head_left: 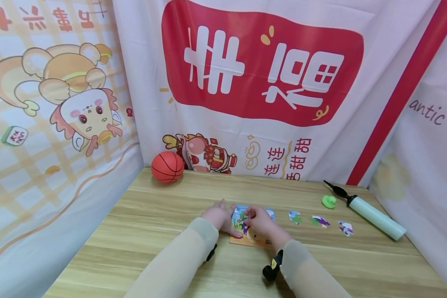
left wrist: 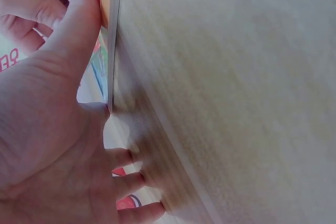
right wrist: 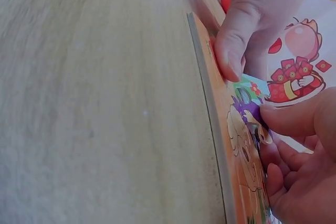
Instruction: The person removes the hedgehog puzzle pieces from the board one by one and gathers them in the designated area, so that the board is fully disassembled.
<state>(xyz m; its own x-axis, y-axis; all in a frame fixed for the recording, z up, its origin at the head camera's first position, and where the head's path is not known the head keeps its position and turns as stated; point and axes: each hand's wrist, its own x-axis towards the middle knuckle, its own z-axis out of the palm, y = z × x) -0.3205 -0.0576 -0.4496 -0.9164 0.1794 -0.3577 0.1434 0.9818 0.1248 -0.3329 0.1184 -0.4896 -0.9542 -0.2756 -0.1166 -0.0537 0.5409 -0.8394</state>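
A jigsaw board (head_left: 240, 240) with an orange border and a colourful cartoon picture lies on the table. My left hand (head_left: 217, 216) rests at its left side, thumb on the board and the other fingers spread straight on the tabletop, as the left wrist view shows. Over the middle of the board, my right hand (head_left: 263, 223) pinches a purple-patterned puzzle piece (right wrist: 254, 114) between thumb and fingers. That piece is tilted against the board's surface, and my right fingers hide part of it. Three loose pieces lie right of the board: blue-green (head_left: 294, 216), purple-green (head_left: 320, 221) and white-purple (head_left: 346, 228).
Behind these pieces sit a green rubber duck (head_left: 329, 202) and a hand pump (head_left: 376, 217) with a black nozzle. A red basketball (head_left: 167, 167) stands at the table's far left corner. Printed cloth (head_left: 260, 62) hangs behind and beside the wooden table (head_left: 152, 231).
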